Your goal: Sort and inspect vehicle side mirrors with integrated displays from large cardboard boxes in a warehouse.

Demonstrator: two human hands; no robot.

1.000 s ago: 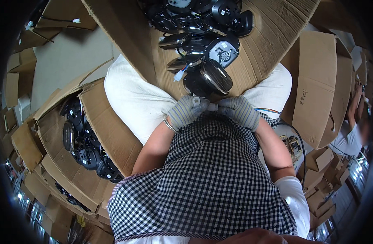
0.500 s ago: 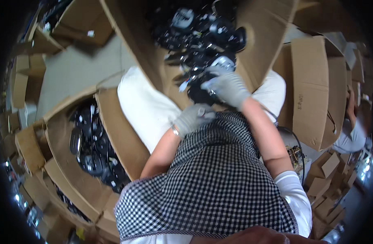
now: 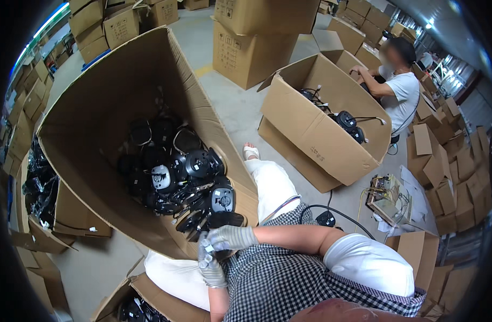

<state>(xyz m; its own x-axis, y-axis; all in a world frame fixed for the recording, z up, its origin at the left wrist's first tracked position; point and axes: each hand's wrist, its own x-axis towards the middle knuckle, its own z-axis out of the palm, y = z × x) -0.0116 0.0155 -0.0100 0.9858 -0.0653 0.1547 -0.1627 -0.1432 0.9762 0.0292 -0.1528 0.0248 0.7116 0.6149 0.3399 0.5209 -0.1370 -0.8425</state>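
Note:
My left hand, in a grey-white knit glove, is closed with its fingers pointing up, just outside the near edge of a large cardboard box. My right hand, gloved the same, reaches across to meet it, fingers pinched together. Small white pieces, which look like plug connectors, show between the fingers of both hands; any wire on them is hard to make out. Inside the box lies a heap of black rounded plastic units, some with silver faces. The nearest black unit lies just beyond my right hand.
Another open box with black units and cables stands ahead right, a seated co-worker behind it. A wired device lies on the floor at right. More boxes of black parts sit at lower left and far left.
The view has swung up and right, bringing the co-worker into fuller sight. My right hand has come off the heap and joined my left hand at the near side of the box.

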